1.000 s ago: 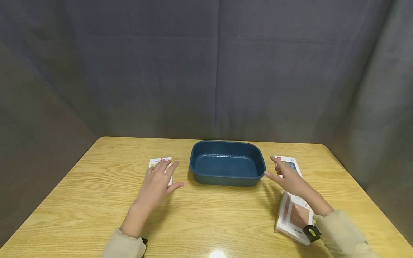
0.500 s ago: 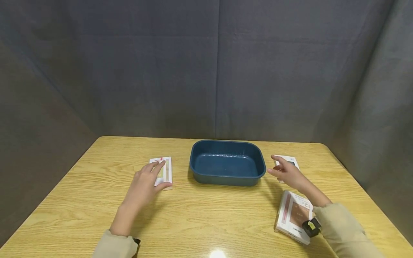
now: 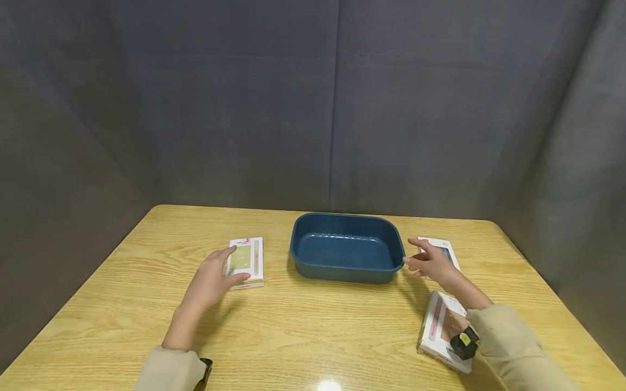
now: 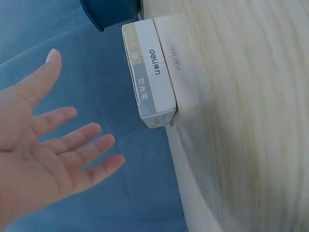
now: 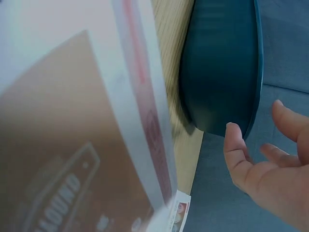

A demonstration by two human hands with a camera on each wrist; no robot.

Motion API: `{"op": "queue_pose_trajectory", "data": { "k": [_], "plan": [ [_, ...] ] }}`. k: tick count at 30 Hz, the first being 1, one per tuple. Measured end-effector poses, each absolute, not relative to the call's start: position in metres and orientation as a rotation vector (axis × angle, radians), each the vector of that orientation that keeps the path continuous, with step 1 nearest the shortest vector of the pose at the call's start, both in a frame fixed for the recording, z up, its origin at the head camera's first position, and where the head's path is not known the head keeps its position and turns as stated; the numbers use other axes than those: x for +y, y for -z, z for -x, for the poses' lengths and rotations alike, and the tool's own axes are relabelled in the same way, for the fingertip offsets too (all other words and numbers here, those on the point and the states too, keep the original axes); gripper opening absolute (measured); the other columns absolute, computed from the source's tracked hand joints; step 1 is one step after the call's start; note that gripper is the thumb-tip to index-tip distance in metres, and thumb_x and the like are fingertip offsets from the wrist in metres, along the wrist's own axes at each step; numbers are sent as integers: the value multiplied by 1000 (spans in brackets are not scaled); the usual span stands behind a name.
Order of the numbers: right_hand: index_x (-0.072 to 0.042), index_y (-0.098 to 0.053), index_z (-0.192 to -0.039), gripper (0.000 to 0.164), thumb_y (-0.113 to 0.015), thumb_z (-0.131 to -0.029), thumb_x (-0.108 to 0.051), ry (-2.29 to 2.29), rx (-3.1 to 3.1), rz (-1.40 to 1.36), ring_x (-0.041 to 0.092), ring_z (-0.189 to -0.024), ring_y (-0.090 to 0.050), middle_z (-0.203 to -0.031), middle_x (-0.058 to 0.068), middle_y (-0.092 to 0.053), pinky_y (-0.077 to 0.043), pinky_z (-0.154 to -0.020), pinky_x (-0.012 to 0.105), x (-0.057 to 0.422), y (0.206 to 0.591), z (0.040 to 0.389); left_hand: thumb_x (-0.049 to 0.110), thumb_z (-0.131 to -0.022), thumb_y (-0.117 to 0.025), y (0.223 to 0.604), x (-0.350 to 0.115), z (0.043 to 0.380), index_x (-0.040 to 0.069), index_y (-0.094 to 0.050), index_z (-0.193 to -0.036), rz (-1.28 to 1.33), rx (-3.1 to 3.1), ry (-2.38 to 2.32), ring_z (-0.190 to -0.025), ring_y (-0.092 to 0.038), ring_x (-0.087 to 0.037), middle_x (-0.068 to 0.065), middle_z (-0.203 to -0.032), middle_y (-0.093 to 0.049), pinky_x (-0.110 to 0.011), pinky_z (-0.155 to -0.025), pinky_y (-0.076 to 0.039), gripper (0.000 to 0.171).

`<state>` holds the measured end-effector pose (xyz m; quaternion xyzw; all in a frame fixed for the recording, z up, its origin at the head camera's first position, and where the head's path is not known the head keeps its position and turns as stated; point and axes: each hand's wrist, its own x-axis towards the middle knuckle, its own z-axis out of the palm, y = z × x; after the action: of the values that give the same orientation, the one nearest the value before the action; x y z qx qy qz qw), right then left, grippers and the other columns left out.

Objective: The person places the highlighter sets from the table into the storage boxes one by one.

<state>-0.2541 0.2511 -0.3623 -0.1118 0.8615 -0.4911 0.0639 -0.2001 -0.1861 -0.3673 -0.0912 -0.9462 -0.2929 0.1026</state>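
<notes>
Box [image 3: 246, 259] clearer of left fingers [image 3: 238, 279]

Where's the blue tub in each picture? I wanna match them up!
Head: the blue tub is a little right of the middle and below it.
Left wrist: just a piece, at the top edge, left of the middle.
Right wrist: at the top, right of the middle, cut off by the edge.
Shared landmark: the wooden table.
</notes>
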Motion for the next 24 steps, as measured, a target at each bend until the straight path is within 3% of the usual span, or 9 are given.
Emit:
{"op": "queue_pose_trajectory", "data": {
  "k": [13,24],
  "plan": [
    [11,-19,-136,62,-55,-87,-2,1513,2582,282,27,-77,-57,-90,21,-55,-49,-68,38,246,370,257,28,-86,-59,368,-179,210,-11,-31,-132,143,-2930,969,-116,-32,-48,-36,-124,-38,-55,-90,-31,66],
    [12,-16,-137,64,-54,-87,2,1650,2432,255,18,-71,-53,-83,10,-46,-48,-66,33,246,368,261,23,-84,-62,367,-178,216,-16,-30,-129,73,-2907,1064,-114,-33,-49,-37,-123,-36,-54,-90,-33,68]
  ]
}}
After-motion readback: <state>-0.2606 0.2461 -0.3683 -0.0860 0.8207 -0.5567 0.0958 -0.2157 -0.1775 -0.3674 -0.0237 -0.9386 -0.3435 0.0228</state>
